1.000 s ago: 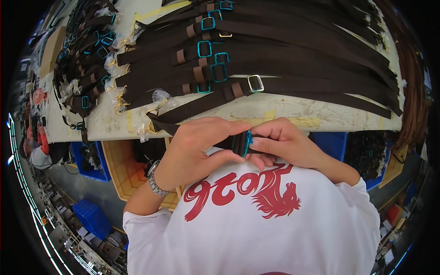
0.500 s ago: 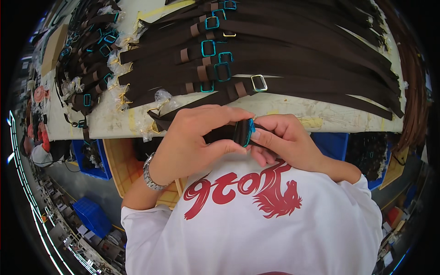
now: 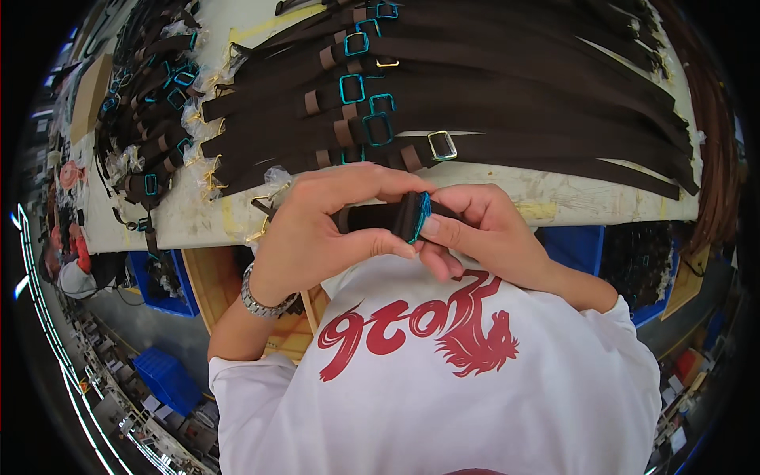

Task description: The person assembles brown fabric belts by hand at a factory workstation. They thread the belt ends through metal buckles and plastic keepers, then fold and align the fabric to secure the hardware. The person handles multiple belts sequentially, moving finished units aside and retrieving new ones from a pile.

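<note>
A dark brown webbing strap (image 3: 368,217) is held just beyond the table's front edge, in front of my chest. My left hand (image 3: 321,226) has thumb and fingers curled round the strap, close to a folded part. At that fold, a slide buckle (image 3: 423,215) covered in blue film stands on edge. My right hand (image 3: 495,233) pinches the buckle's right side, its thumb pressed near the film. A short piece of strap shows between the buckle and the right fingers; those fingers hide the rest.
Many dark straps (image 3: 514,107) lie across the table (image 3: 507,180), with blue-filmed buckles and brown loops. One buckle (image 3: 442,146) is bare metal. Plastic-wrapped gold hooks (image 3: 207,170) line their left ends. Blue bins (image 3: 574,252) and a yellow crate (image 3: 212,279) stand below the edge.
Both hands have shifted slightly left and up with the strap and buckle between them. The grip looks much the same.
</note>
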A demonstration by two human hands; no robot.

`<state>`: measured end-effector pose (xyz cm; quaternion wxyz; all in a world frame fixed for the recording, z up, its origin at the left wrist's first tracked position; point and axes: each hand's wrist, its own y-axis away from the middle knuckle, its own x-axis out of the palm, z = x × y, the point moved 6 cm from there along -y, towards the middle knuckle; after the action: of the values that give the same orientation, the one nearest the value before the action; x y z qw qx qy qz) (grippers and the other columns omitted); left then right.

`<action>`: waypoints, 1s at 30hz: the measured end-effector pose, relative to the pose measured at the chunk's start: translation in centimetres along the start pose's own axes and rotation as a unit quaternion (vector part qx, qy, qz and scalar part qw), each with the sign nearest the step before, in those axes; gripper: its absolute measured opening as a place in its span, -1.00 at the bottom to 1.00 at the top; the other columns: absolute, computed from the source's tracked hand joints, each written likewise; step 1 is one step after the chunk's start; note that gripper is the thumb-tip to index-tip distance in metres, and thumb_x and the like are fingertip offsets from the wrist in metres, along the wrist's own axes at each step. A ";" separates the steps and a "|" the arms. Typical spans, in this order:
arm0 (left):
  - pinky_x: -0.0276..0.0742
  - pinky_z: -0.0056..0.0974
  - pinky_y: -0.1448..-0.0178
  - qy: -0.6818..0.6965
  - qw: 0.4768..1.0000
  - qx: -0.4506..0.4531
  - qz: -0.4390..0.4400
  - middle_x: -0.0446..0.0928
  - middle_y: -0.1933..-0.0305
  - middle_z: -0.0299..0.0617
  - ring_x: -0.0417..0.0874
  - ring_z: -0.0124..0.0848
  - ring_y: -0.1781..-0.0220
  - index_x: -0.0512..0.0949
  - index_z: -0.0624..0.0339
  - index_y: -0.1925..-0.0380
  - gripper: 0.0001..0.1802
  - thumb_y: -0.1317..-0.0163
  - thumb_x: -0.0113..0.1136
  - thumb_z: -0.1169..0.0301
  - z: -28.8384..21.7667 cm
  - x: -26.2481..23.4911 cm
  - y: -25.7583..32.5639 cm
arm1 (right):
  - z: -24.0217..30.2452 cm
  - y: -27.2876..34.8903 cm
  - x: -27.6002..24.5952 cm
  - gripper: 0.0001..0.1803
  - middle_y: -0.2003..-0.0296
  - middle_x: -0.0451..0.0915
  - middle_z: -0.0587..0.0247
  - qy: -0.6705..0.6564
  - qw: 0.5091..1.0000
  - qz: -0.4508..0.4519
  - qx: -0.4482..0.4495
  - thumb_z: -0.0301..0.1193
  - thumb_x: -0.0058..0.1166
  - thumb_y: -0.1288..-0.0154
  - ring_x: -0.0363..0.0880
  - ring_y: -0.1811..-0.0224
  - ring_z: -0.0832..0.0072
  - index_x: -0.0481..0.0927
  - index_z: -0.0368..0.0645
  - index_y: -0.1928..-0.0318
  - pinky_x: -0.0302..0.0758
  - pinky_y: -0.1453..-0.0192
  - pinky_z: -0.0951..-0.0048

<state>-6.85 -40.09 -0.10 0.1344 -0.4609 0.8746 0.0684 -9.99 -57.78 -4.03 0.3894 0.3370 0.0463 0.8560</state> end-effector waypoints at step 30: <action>0.50 -0.44 0.28 0.043 0.991 -0.021 -0.123 0.63 0.30 -0.34 0.55 -0.62 0.35 0.72 0.35 0.12 -0.84 -0.53 0.31 0.44 -3.4 -6.4 -1.9 | 5.9 -0.2 -0.4 -0.67 0.16 0.81 0.15 0.330 0.880 -0.097 -0.326 -0.47 0.33 -0.49 0.82 0.20 0.35 0.65 -0.28 -0.19 0.67 -0.06 0.38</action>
<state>-2.45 -36.97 5.00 0.0946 -0.5703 0.8145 0.0495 -6.07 -58.97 0.21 0.5203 -0.1173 -0.0773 0.8423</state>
